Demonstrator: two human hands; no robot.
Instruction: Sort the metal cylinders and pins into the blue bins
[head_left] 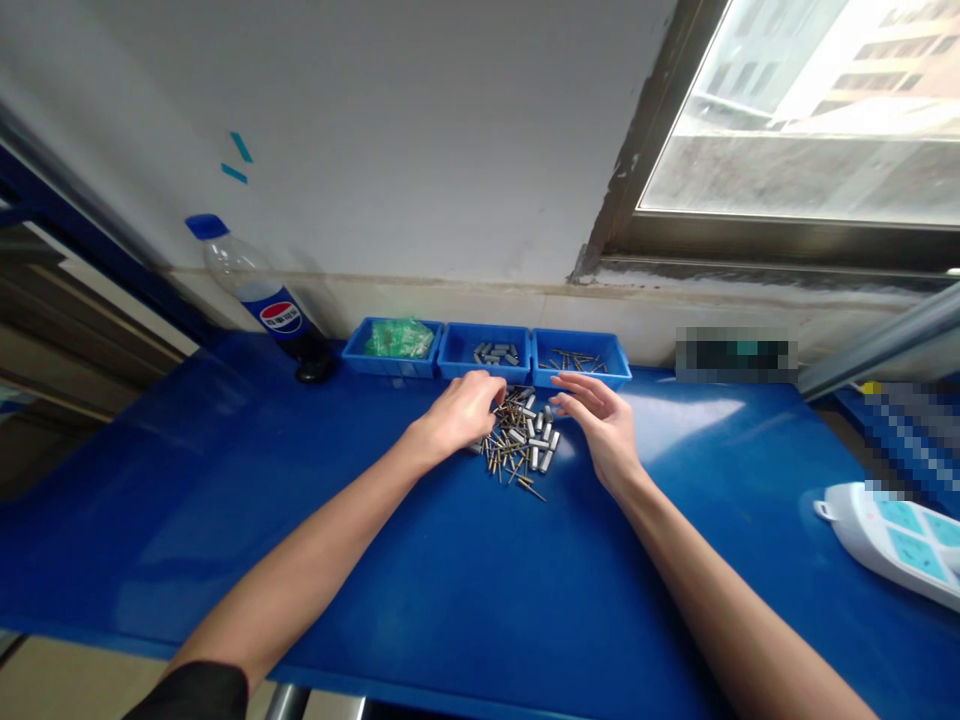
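Note:
On the blue table lies a mixed pile of short silver metal cylinders and thin brass-coloured pins that look like rivets. My left hand is at the pile's left edge, fingers curled down and closed. Its fingertips are partly hidden, so what they hold cannot be made out. My right hand hovers at the pile's right side, thumb and fingers apart, with nothing visible in it. Behind the pile, the middle blue bin contains silver cylinders, while the right blue bin contains thin pins.
The left blue bin holds a green plastic bag. A cola bottle stands at the back left by the wall. On the right lies a white power strip. A blurred-out dark object sits near the window wall.

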